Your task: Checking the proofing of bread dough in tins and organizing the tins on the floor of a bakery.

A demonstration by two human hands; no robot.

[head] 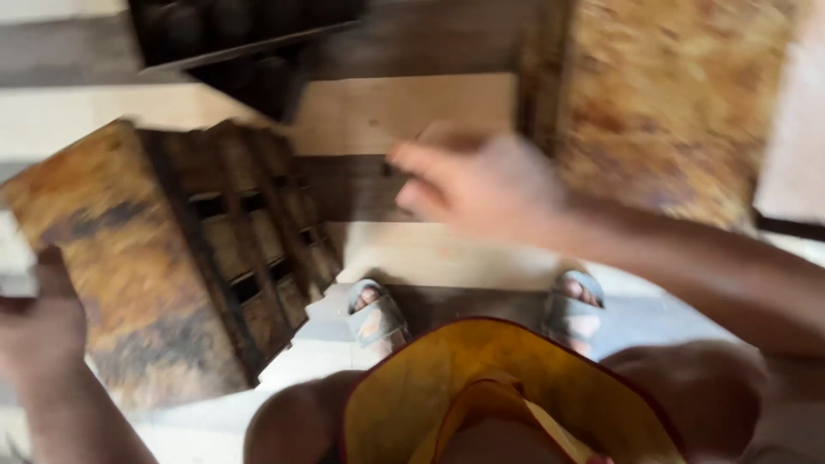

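The left hand point(39, 331) gripped the near edge of a tilted wooden board point(129, 258), fingers clenched on it. The right hand point(477, 189) hovered beyond it, fingers spread. Held one-handed, the board risked dropping onto the sandalled feet point(378, 314) beside it.

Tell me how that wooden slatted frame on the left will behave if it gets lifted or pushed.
The slatted frame looks like thick wood with a board face, so it is probably stiff and fairly heavy. It stands tilted, with the left hand at its edge, so a push might tip it over. The rough surface likely will not slip; blur hides finer detail.
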